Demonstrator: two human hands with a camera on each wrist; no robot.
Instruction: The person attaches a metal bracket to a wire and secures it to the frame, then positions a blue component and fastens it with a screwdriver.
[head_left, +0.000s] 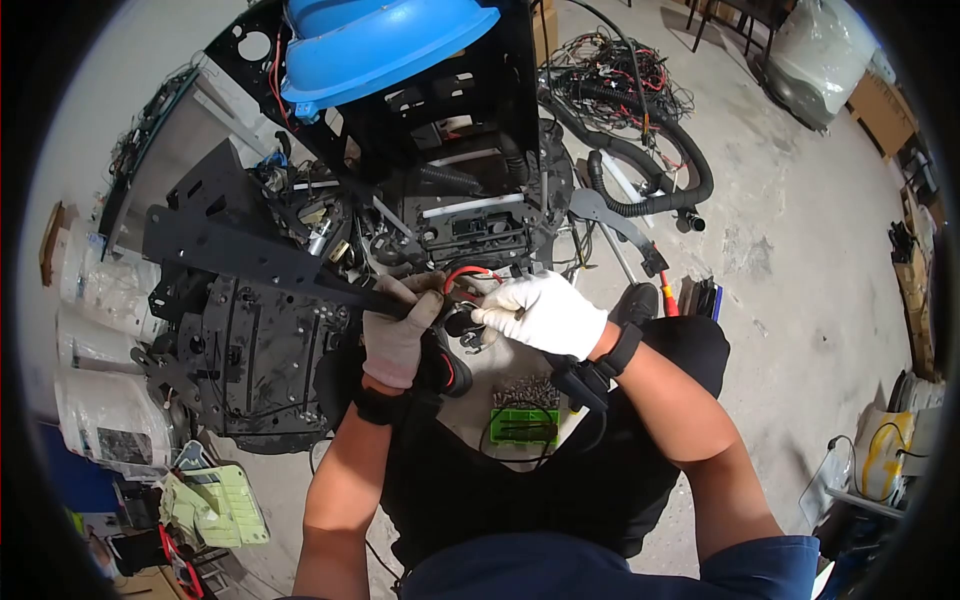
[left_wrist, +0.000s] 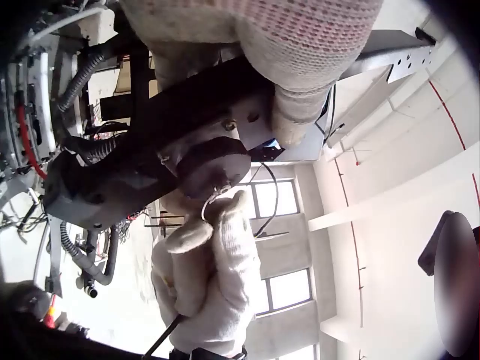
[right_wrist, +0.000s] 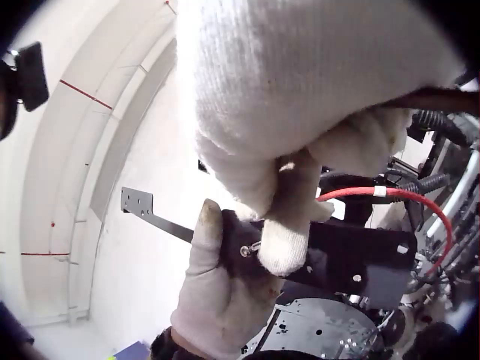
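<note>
- The black bracket (head_left: 235, 250) lies with its near end in the left fingers and its long arm reaching out to their left. Its weight seems to hang well outside that grip, so it could tip or twist if the hold slackens.
- The round black part (left_wrist: 214, 166) on the bracket sits just ahead of the right fingertips; a sideways pull on it might loosen or skew it.
- The metal ring (left_wrist: 218, 192) is small and smooth, so it could slip from between the right finger and thumb, above all through thick glove fabric.
- The left hand (head_left: 398, 332) grips the bracket between thumb and fingers; a push from the other side might turn the metal within that hold.
- The right hand (head_left: 550, 313) pinches the ring with bent fingers, which hide part of the contact and could let a misalignment go unseen.
- The red cable (right_wrist: 349, 192) bows close by the right fingers; a quick withdrawal might snag it.
- The machine frame (head_left: 475, 240) stands beyond both hands, and the flat base plate (head_left: 250, 370) lies to the left of the left fingers; a swing of the bracket could knock either.
- The green box (head_left: 518, 432) of small metal pieces sits below the fingers, nearer the body; a dropped part could land in it and be lost.
</note>
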